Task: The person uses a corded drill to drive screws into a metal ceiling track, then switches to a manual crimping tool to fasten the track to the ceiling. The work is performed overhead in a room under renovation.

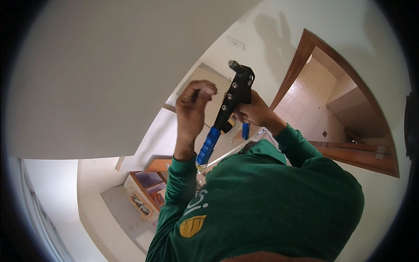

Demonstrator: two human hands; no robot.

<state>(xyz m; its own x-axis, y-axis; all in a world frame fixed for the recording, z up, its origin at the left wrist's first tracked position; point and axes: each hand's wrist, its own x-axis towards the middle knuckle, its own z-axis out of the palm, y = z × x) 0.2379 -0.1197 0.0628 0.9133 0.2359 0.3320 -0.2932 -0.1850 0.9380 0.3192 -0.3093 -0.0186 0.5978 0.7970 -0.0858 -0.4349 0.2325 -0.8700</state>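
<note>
A hand riveter [235, 94] with a black body and blue handle grips is held up in front of me, its metal nose pointing up and to the left. My right hand [258, 113] is closed around the black body from the right side. One blue grip slants down to the left, and the other shows below my right hand, so the handles are spread apart. Just left of the riveter, my left hand [193, 101] is raised with its fingertips pinched together. Whatever those fingertips hold, if anything, is too small to make out. The two hands are apart.
A broad pale panel [109, 78] fills the upper left, close to my left hand. To the right, a wooden door frame [297, 65] opens onto a tiled floor [301, 94]. A wooden cabinet [144, 192] with things inside stands at the lower left. A wall plate [235, 43] sits above the riveter.
</note>
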